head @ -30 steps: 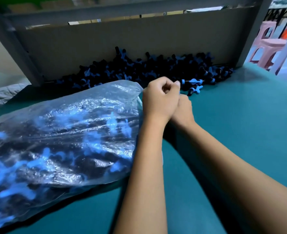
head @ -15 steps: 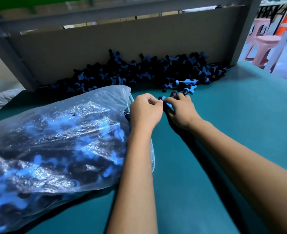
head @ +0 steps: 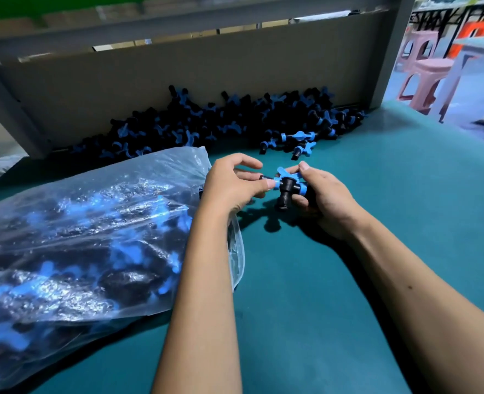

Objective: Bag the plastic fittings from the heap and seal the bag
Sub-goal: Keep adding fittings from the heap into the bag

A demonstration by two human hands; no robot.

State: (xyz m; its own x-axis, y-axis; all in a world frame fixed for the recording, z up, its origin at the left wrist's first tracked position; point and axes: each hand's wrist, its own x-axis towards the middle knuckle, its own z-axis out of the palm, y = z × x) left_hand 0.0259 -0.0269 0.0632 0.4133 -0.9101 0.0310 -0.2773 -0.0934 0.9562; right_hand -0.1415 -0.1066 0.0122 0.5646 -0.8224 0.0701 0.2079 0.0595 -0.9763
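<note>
- The table [head: 363, 194] has a smooth teal top.
- The clear, crinkled plastic bag [head: 93, 237] lies at the left, full of fittings.
- The heap [head: 221, 120] of black-and-blue fittings lies against the back board.
- The right hand [head: 324, 197] curls its fingers around fittings [head: 287, 187], perhaps two.
- The left hand [head: 232, 186] pinches their blue end.
- No writing is readable.

One clear plastic bag [head: 93, 237] stuffed with fittings is seen at nine o'clock. One heap of black-and-blue plastic fittings [head: 221, 120], too many to be counted, is seen at twelve o'clock. Two pink plastic stools [head: 425, 81] are seen at two o'clock.

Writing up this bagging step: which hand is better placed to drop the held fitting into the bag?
Left hand: it pinches the fitting and sits right beside the bag mouth; the right hand is farther away.
</note>
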